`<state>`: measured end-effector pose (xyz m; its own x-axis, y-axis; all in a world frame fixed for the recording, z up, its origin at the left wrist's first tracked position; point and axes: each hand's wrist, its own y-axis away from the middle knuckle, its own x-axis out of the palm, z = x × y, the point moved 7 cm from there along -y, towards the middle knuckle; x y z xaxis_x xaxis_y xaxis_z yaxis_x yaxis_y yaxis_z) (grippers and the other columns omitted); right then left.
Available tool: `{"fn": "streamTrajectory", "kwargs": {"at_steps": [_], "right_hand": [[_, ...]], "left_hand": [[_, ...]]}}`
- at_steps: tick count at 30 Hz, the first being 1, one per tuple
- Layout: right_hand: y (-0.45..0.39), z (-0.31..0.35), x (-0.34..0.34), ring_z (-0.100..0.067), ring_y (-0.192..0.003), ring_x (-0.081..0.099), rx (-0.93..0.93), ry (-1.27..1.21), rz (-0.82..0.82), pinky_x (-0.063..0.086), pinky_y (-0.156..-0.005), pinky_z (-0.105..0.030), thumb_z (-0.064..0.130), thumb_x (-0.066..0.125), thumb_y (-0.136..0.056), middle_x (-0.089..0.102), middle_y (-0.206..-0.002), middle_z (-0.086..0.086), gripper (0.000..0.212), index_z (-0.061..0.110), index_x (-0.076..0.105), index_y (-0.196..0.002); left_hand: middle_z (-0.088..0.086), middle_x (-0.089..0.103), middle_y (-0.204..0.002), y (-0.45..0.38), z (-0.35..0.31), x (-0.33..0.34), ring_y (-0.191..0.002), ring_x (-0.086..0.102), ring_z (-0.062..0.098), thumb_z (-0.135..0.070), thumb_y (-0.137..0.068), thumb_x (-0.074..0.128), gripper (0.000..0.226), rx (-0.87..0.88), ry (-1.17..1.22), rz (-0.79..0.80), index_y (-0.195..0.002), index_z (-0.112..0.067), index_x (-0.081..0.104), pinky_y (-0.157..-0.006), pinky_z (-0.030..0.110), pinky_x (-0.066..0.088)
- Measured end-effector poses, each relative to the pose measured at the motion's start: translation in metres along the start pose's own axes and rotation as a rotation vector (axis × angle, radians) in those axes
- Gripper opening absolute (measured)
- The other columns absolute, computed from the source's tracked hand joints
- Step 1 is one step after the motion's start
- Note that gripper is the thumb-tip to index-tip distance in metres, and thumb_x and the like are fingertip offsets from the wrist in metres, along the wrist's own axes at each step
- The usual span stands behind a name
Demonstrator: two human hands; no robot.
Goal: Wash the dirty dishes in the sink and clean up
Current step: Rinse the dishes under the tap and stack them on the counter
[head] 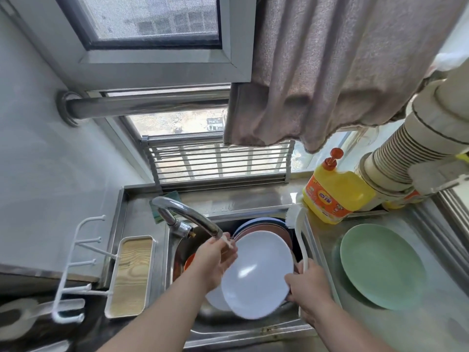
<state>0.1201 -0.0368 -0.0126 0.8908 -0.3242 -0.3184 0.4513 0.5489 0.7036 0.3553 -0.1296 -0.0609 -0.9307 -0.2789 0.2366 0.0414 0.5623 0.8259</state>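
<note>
- A white plate [256, 273] is held tilted over the sink [243, 326], its left edge under the faucet [187, 217], from which a thin stream of water runs
- The plate's left rim is gripped by the left hand [215, 260], fingers curled round the edge
- The plate's right rim and the handle of a white dish brush [300, 240] are held together in the grip of the right hand [308, 285]; the bristle head points up and away
- More plates [264, 224] are stacked in the sink behind the white one
- A green plate [383, 265] is seen on the steel surface [380, 326] to the right
- A yellow detergent bottle [335, 191] is stood behind the green plate
</note>
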Motion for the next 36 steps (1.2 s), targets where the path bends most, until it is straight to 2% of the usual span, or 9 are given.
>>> {"fn": "streamTrajectory", "kwargs": {"at_steps": [4,8,11,16,20,24,29,34,36], "right_hand": [[-0.003,-0.007,-0.017,-0.042,-0.084,0.074,-0.064,-0.047,-0.041,0.062,-0.063,-0.063,-0.006,0.064,-0.074,0.077,-0.081,-0.011,0.026,0.011,0.070,-0.092],[0.012,0.013,-0.035,-0.023,-0.073,0.069,-0.192,-0.014,-0.130,0.056,-0.061,-0.033,-0.010,0.063,-0.083,0.074,-0.068,0.012,0.031,0.019,0.072,-0.087],[0.010,0.021,-0.044,-0.014,-0.067,0.064,-0.267,0.037,-0.163,0.050,-0.063,-0.031,-0.005,0.067,-0.085,0.069,-0.063,0.019,0.027,0.022,0.071,-0.086],[0.003,0.033,-0.042,-0.017,-0.066,0.064,-0.300,0.032,-0.150,0.049,-0.058,-0.030,-0.001,0.069,-0.088,0.066,-0.062,0.006,0.021,0.019,0.068,-0.083],[-0.005,0.034,-0.023,-0.027,-0.078,0.072,-0.242,-0.019,-0.082,0.060,-0.063,-0.036,-0.006,0.067,-0.087,0.073,-0.071,-0.001,0.019,0.013,0.067,-0.086],[-0.015,0.027,0.008,-0.036,-0.084,0.072,-0.188,-0.001,0.003,0.065,-0.070,-0.057,0.002,0.068,-0.086,0.074,-0.080,-0.012,0.015,0.016,0.068,-0.081],[-0.022,0.013,0.044,-0.033,-0.076,0.066,-0.164,0.024,0.011,0.059,-0.073,-0.045,0.002,0.069,-0.086,0.068,-0.076,-0.012,0.007,0.008,0.068,-0.084],[-0.021,0.003,0.074,-0.025,-0.079,0.070,-0.072,-0.095,0.068,0.063,-0.076,-0.045,0.007,0.074,-0.086,0.074,-0.082,-0.009,0.010,0.013,0.066,-0.085],[-0.019,0.000,0.085,-0.026,-0.068,0.061,-0.043,-0.145,0.087,0.061,-0.070,-0.044,0.002,0.075,-0.082,0.067,-0.074,-0.017,0.025,0.012,0.052,-0.076]], "left_hand": [[0.011,0.067,-0.096,-0.023,0.001,0.025,-0.086,0.068,0.021,-0.009,-0.103,0.063,0.015,-0.111,0.424,-0.098,-0.116,-0.005,0.068,-0.061,0.029,0.058],[0.007,0.066,-0.085,-0.027,0.001,0.042,-0.075,0.067,0.016,-0.023,-0.099,0.068,0.025,-0.036,0.447,-0.163,-0.114,-0.004,0.065,-0.048,0.021,0.058],[-0.001,0.058,-0.062,-0.023,0.005,0.044,-0.049,0.049,0.009,-0.045,-0.100,0.064,0.039,-0.029,0.315,-0.234,-0.101,-0.006,0.068,-0.038,0.019,0.042],[0.008,0.072,-0.085,-0.022,-0.013,0.020,-0.079,0.065,0.029,-0.056,-0.091,0.069,0.041,0.200,-0.121,-0.254,-0.092,-0.016,0.074,-0.081,0.043,0.058],[-0.001,0.072,-0.115,-0.013,-0.028,-0.013,-0.107,0.068,0.024,-0.061,-0.067,0.080,0.044,0.271,-0.572,-0.155,-0.106,-0.045,0.067,-0.097,0.049,0.057],[0.009,0.076,-0.121,0.020,-0.020,-0.026,-0.111,0.073,0.033,-0.044,-0.102,0.064,0.028,0.099,-0.395,0.162,-0.125,-0.030,0.069,-0.081,0.044,0.059],[0.015,0.076,-0.120,0.035,-0.027,-0.062,-0.111,0.073,0.035,-0.029,-0.109,0.051,0.033,0.116,-0.401,0.095,-0.133,-0.010,0.064,-0.097,0.049,0.058],[0.011,0.080,-0.107,0.051,-0.039,-0.092,-0.094,0.078,0.029,-0.035,-0.111,0.048,0.033,0.134,-0.405,-0.025,-0.124,-0.012,0.068,-0.076,0.039,0.060],[0.011,0.080,-0.105,0.055,-0.040,-0.104,-0.098,0.077,0.033,-0.042,-0.111,0.045,0.038,0.134,-0.411,-0.077,-0.121,-0.014,0.070,-0.086,0.048,0.059]]}}
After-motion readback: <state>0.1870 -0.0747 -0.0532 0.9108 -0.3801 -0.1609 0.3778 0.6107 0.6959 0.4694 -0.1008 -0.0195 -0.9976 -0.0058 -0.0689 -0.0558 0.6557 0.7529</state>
